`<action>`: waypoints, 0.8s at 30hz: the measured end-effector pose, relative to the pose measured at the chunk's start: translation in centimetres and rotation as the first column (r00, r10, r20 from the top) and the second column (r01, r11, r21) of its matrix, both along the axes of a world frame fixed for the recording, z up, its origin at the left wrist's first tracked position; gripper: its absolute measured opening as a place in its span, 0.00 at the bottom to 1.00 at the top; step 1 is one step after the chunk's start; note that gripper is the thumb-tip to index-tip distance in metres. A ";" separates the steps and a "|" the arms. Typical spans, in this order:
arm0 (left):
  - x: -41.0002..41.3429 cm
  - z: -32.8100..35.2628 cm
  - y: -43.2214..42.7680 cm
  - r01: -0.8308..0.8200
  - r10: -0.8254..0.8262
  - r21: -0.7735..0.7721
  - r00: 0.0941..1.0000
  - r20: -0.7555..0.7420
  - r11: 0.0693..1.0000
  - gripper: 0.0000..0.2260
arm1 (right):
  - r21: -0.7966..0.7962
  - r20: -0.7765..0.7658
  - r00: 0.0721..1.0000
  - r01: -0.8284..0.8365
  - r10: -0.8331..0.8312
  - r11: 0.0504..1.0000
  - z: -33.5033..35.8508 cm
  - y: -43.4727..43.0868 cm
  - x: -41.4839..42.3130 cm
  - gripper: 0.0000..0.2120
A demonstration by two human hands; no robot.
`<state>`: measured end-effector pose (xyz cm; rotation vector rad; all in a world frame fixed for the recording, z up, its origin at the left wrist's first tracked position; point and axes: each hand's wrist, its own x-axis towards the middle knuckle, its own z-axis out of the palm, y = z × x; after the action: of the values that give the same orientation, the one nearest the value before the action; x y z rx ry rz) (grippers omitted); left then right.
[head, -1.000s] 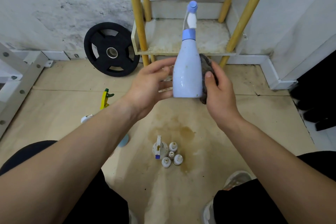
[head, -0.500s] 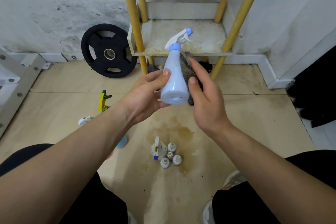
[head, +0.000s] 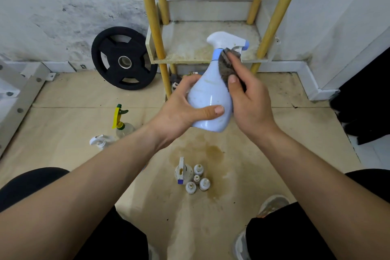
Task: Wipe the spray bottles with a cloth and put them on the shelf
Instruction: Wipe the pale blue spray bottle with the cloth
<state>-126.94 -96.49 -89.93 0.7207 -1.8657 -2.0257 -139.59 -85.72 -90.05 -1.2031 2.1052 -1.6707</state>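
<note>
My left hand [head: 181, 110] grips the lower body of a pale blue spray bottle [head: 207, 95], held upright in the air with its white nozzle pointing right. My right hand [head: 249, 99] holds a dark grey cloth [head: 229, 65] and presses it against the bottle's right side, up near the neck. Behind the bottle stands the shelf [head: 185, 48], a stained white board on yellow poles with nothing on it. On the floor to the left stand a clear spray bottle with a yellow-green trigger [head: 121, 121] and a white-topped spray bottle [head: 100, 141].
A black weight plate [head: 123, 59] leans on the wall left of the shelf. A small white spray bottle and several little white bottles [head: 192, 177] stand on the stained floor between my knees. A white metal frame [head: 16, 95] is at the far left.
The bottle has come from tilted away back to upright, with the nozzle turned to the right. My right hand with the cloth has slid up toward the neck.
</note>
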 end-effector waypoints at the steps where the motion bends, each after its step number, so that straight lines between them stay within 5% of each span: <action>1: 0.1 -0.1 0.0 -0.009 0.009 -0.006 1.000 -0.002 1.000 0.31 | 0.001 0.000 1.000 -0.002 0.002 1.000 -0.2 0.0 0.0 0.22; 7: 0.3 -0.4 -1.9 -0.133 0.144 0.190 0.989 -0.045 0.973 0.32 | 0.062 -0.167 0.975 -0.140 0.148 0.988 -1.2 1.0 2.3 0.21; 12: 0.6 -0.2 -2.9 0.038 -0.010 0.303 0.996 -0.094 0.952 0.25 | 0.059 -0.201 0.973 -0.106 0.116 0.993 -1.4 1.5 2.3 0.22; 20: 0.5 -0.4 -1.2 0.239 -0.233 0.175 0.971 -0.055 0.955 0.26 | 0.006 0.072 0.997 0.026 -0.026 1.000 0.0 1.1 -0.3 0.22; 24: 0.2 -0.4 -1.4 0.067 -0.060 0.209 0.997 -0.043 0.976 0.28 | 0.058 -0.166 0.985 -0.043 0.052 0.997 -0.6 1.4 0.5 0.21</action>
<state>-126.70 -97.92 -90.33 0.6789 -1.6912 -2.2860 -139.05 -84.32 -90.67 -1.4095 2.1833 -1.5304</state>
